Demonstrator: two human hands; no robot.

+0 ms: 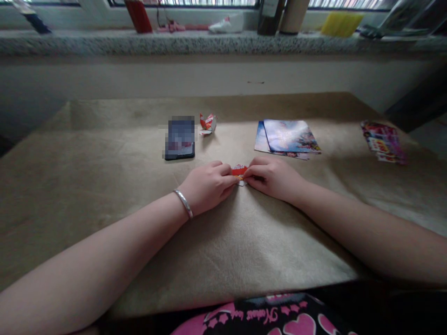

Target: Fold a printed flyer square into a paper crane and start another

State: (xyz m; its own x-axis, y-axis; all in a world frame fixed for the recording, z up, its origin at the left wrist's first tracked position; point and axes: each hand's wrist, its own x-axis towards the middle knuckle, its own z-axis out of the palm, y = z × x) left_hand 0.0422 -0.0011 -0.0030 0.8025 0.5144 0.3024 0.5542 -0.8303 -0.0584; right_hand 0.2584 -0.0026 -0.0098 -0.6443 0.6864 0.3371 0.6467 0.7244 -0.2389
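Note:
A small piece of red and white printed paper [239, 170] lies at the middle of the table, partly covered by fingers. My left hand [211, 186], with a silver bangle at its wrist, pinches the paper's left side. On the right side my right hand [271, 177] grips it between thumb and fingers. Both hands rest low at the table surface, close together. A pale flap of the paper shows below the fingertips; its full shape is hidden. Just beyond my left hand stands a folded red and white paper piece [208, 123].
A phone [179, 138] with a blurred screen lies beyond my left hand. Colourful printed sheets [291, 136] overlap beyond my right hand. Pink and purple packets [383, 142] lie at the far right. Bottles, a red can [138, 16] and a yellow sponge-like block [341, 24] line the stone sill [195, 45].

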